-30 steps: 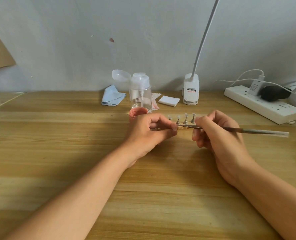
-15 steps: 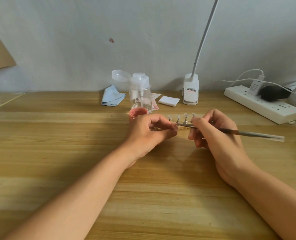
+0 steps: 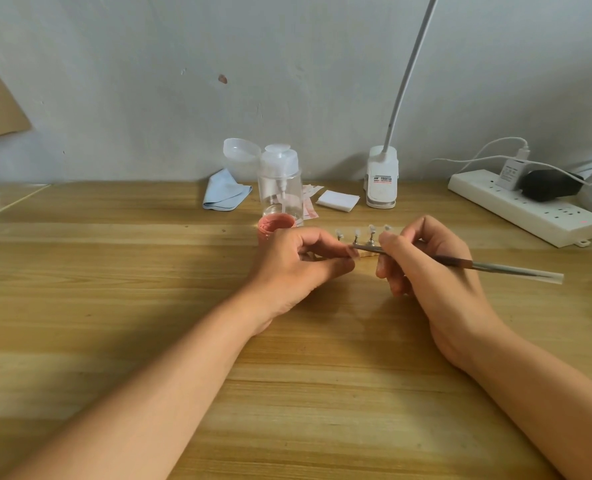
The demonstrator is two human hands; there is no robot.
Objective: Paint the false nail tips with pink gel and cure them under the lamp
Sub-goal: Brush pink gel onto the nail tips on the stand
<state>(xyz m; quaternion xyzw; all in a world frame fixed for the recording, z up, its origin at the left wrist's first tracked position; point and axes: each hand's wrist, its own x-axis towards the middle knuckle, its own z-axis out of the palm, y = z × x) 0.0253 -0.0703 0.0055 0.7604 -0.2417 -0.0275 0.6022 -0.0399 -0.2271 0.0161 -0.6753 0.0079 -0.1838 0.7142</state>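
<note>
Left grip (image 3: 301, 261): narrow, thumb and forefinger pinched a pale nail tip (image 3: 355, 253) at the brush's end.
Right grip (image 3: 426, 265): curled round the brush (image 3: 495, 268), handle pointing right.
Row of tips (image 3: 371, 228): upright on stands, just behind both hands on the worktop (image 3: 114, 271).
Gel jar (image 3: 273, 225): pink, just behind the left grip.

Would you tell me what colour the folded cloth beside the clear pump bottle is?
Light blue; the cloth shows best in the head view, the only one.
</note>
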